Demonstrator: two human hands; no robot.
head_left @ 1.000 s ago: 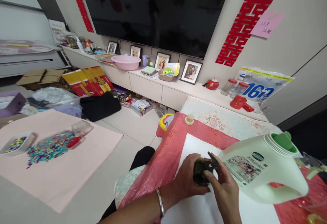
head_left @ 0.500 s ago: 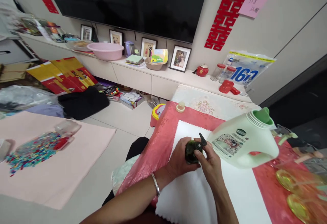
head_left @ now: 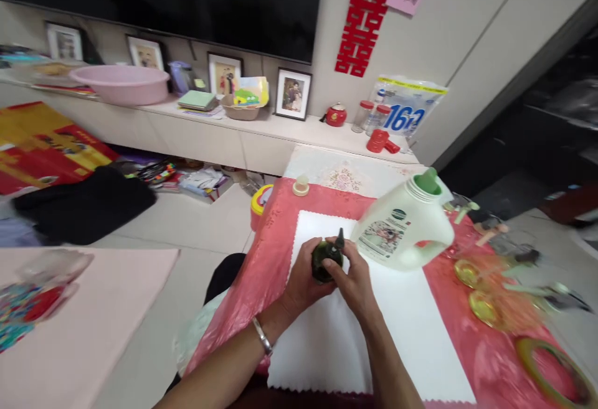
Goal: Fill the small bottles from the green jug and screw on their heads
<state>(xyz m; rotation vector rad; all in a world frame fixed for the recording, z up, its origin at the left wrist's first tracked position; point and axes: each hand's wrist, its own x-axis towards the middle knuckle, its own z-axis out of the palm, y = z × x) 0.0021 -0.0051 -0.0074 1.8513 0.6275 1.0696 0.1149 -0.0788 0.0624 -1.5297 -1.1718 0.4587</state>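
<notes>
A small dark green pump bottle (head_left: 319, 267) with a black pump head is held over a white scalloped-edge mat (head_left: 411, 315). Wrapped round the bottle's body from the left is my left hand (head_left: 301, 279), a silver bangle on its wrist. My right hand (head_left: 354, 281) is closed at the bottle's top, its thumb pressed by the neck and its fingers behind the pump head. Close beyond it stands a large pale green jug (head_left: 397, 235) with a darker green spout and a printed label. A small cream-coloured cap (head_left: 301, 186) sits near the table's far left corner.
Red plastic sheeting (head_left: 280, 222) covers the table. Clear bottles with yellow bases (head_left: 483, 308) and a tape roll (head_left: 555, 371) lie at right. Behind is a low cabinet (head_left: 196, 138) with a pink basin (head_left: 124, 85) and framed photos. A pink-topped surface (head_left: 116, 309) is at left.
The view has turned to the right, so the surroundings shift left and the tape roll comes into sight. Both hands keep their hold on the pump bottle.
</notes>
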